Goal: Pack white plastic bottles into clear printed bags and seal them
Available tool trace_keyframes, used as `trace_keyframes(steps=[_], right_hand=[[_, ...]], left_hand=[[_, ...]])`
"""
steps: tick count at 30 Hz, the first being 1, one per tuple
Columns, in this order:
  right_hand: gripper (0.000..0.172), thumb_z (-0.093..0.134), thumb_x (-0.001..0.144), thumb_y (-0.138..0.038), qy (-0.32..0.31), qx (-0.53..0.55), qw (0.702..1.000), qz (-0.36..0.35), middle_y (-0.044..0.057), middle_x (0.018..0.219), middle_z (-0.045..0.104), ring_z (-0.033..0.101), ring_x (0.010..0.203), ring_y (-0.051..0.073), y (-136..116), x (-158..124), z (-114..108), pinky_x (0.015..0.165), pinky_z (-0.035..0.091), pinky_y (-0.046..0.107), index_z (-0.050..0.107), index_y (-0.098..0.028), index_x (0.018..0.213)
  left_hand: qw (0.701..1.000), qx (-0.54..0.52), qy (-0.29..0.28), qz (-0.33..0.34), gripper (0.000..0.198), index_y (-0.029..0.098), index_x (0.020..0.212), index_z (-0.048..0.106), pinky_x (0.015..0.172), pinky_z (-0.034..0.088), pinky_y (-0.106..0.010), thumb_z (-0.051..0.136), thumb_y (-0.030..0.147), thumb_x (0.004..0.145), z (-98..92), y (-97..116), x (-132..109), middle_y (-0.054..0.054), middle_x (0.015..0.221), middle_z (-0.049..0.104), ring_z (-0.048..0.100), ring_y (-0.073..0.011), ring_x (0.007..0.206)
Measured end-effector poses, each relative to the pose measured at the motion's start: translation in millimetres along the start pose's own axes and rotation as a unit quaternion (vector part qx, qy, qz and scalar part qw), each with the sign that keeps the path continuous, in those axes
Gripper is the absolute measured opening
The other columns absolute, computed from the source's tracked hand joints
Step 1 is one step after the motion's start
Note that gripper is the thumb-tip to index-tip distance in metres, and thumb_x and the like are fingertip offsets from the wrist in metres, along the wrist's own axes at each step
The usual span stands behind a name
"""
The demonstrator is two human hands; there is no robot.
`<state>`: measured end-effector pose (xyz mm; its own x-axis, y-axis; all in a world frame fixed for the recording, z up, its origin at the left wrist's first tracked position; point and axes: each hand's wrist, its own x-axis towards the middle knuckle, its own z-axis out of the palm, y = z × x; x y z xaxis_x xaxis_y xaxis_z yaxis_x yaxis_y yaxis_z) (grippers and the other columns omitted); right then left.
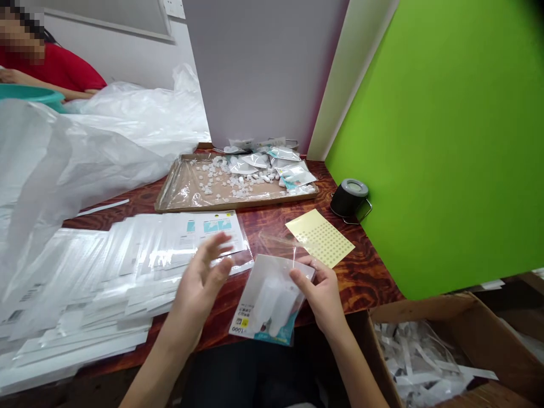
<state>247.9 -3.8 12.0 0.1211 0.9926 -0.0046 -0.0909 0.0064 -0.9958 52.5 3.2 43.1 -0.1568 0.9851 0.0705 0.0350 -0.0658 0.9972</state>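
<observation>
Wooden tabletop [365,277]; right hand [321,297] pinches a plastic packet [270,300]; left hand [199,277], open, beside it.

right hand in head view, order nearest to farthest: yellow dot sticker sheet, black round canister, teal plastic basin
1. Yellow dot sticker sheet, just beyond the right hand.
2. Black round canister, farther back on the right.
3. Teal plastic basin, far off at the left.

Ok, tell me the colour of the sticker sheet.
The sticker sheet is pale yellow with rows of small round dots, best seen in the head view.
</observation>
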Motion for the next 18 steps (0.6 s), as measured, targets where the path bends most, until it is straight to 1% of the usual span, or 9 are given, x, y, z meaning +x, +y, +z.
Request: trace_keyframes(steps=[1,2,3,4,6,8,12,15,18], right_hand=[[0.028,0.075,0.071,-0.045,-0.003,0.005,1.000,0.004,-0.001,0.063,0.058,0.051,0.055,0.013,-2,-1,3,0.049,0.040,0.023,0.065,-0.019,0.075],[0.028,0.076,0.071,-0.046,-0.002,0.008,1.000,0.006,-0.001,0.064,0.059,0.052,0.056,0.014,-2,-2,5,0.050,0.041,0.023,0.066,-0.020,0.077],[0.029,0.075,0.072,-0.046,0.002,0.014,1.000,0.004,0.000,0.068,0.061,0.054,0.059,0.015,-2,-3,8,0.052,0.043,0.023,0.066,-0.020,0.081],[0.029,0.074,0.073,-0.046,0.008,0.024,1.000,-0.001,0.000,0.071,0.062,0.056,0.062,0.015,-1,-3,10,0.055,0.045,0.024,0.066,-0.021,0.084],[0.026,0.071,0.078,-0.046,0.020,0.053,0.998,-0.014,0.001,0.076,0.063,0.057,0.069,0.016,2,-2,13,0.061,0.047,0.024,0.066,-0.021,0.086],[0.022,0.068,0.082,-0.043,0.030,0.080,0.996,-0.024,0.000,0.074,0.062,0.056,0.069,0.014,5,-2,14,0.063,0.046,0.022,0.064,-0.021,0.081],[0.024,0.069,0.081,-0.042,0.048,0.099,0.994,-0.015,-0.001,0.068,0.059,0.053,0.062,0.013,5,-3,15,0.057,0.044,0.022,0.064,-0.021,0.074],[0.027,0.065,0.083,-0.045,0.024,0.072,0.997,-0.014,0.000,0.068,0.060,0.053,0.060,0.014,6,-1,16,0.055,0.044,0.023,0.065,-0.020,0.075],[0.031,0.057,0.087,-0.047,0.023,-0.031,0.999,-0.026,0.002,0.068,0.063,0.057,0.062,0.017,7,10,16,0.056,0.045,0.026,0.067,-0.019,0.076]], left_hand=[[0.998,-0.019,-0.039,-0.056,0.052,0.020,0.114,0.066,0.081,0.052,-0.029,0.071,0.053,0.075,1.9,-7,1,-0.009,0.114,0.068,0.063,-0.0262,0.105],[0.993,-0.037,-0.059,-0.096,0.049,0.019,0.107,0.069,0.076,0.053,-0.028,0.075,0.052,0.071,4.4,-13,1,-0.009,0.108,0.071,0.065,-0.0262,0.098],[0.990,-0.054,-0.057,-0.117,0.045,0.019,0.099,0.072,0.072,0.054,-0.027,0.078,0.050,0.068,7.2,-18,-1,-0.008,0.100,0.073,0.066,-0.0252,0.092],[0.989,-0.071,-0.035,-0.123,0.040,0.019,0.092,0.073,0.069,0.053,-0.025,0.080,0.048,0.066,10.0,-22,-4,-0.007,0.093,0.074,0.067,-0.0234,0.086],[0.987,-0.105,0.027,-0.115,0.035,0.020,0.084,0.072,0.065,0.052,-0.022,0.082,0.046,0.063,14.5,-25,-8,-0.004,0.085,0.073,0.066,-0.0194,0.079],[0.983,-0.128,0.059,-0.116,0.035,0.020,0.083,0.071,0.064,0.052,-0.020,0.083,0.046,0.061,16.7,-25,-11,-0.002,0.082,0.073,0.065,-0.0172,0.075],[0.988,-0.114,0.032,-0.099,0.038,0.020,0.088,0.070,0.066,0.052,-0.021,0.081,0.049,0.064,17.5,-24,-9,-0.003,0.086,0.072,0.065,-0.0186,0.079],[0.993,-0.079,0.026,-0.078,0.040,0.022,0.094,0.069,0.067,0.052,-0.021,0.079,0.049,0.067,16.8,-23,-2,-0.003,0.094,0.071,0.065,-0.0195,0.085],[0.994,-0.062,0.085,-0.015,0.042,0.026,0.106,0.066,0.079,0.050,-0.021,0.074,0.051,0.073,9.4,-14,-3,-0.002,0.112,0.066,0.061,-0.0198,0.103]])
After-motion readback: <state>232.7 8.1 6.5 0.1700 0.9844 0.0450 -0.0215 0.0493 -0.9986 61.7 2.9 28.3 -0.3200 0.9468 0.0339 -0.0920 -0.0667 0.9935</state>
